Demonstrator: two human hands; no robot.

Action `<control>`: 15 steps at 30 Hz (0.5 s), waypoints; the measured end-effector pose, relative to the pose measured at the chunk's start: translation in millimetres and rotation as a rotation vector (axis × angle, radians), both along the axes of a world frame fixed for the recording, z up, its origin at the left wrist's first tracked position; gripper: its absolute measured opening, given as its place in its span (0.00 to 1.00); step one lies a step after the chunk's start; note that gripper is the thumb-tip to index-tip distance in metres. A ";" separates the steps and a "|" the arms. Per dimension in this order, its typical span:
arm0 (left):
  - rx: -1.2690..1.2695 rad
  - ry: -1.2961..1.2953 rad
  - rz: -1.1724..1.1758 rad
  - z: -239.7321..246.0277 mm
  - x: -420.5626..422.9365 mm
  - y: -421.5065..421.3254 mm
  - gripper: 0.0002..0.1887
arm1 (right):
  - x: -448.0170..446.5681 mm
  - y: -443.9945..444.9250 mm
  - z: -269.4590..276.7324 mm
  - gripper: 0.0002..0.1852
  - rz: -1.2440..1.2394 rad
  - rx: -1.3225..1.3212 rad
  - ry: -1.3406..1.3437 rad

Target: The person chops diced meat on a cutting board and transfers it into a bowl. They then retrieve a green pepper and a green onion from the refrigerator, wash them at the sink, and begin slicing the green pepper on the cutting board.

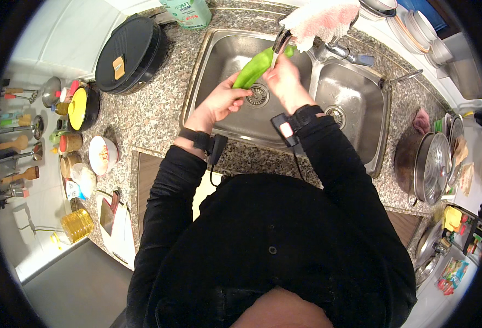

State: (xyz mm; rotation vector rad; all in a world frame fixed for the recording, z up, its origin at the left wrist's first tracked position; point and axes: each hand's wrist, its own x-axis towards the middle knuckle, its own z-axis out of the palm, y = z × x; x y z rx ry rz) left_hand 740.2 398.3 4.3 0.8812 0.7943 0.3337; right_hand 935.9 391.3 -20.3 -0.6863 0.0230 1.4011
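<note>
A long green pepper (255, 67) is held slantwise over the left basin of a stainless steel double sink (214, 53). My left hand (223, 98) grips its lower end between thumb and fingers. Up near the stem end, my right hand (283, 80) has its fingers on the pepper, partly covered by a stream of water. The water falls from the chrome faucet spout (282, 40) directly above. A pink and white cloth (323, 20) drapes over the faucet and hides part of it. The drain strainer (258, 96) shows below the pepper.
A black round electric pan (130, 55) stands left of the sink, a white bowl (103, 156) of chopped food nearer. By the left counter edge lie a knife (115, 201) and white cutting board (118, 229). A lidded steel pot (419, 164) is on the right; stacked dishes (419, 30) stand behind.
</note>
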 end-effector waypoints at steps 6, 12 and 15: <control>1.229 0.870 -0.112 18.1 18.8 -47.0 0.40 | -27.8 13.2 -26.6 0.07 0.052 -0.259 -0.013; 1.462 0.948 -0.234 41.0 2.3 -57.7 0.36 | 27.9 16.8 -23.6 0.11 0.023 -0.319 0.070; 1.425 0.939 -0.145 30.4 0.9 -40.0 0.31 | 31.1 8.2 -3.4 0.18 0.015 -0.186 -0.006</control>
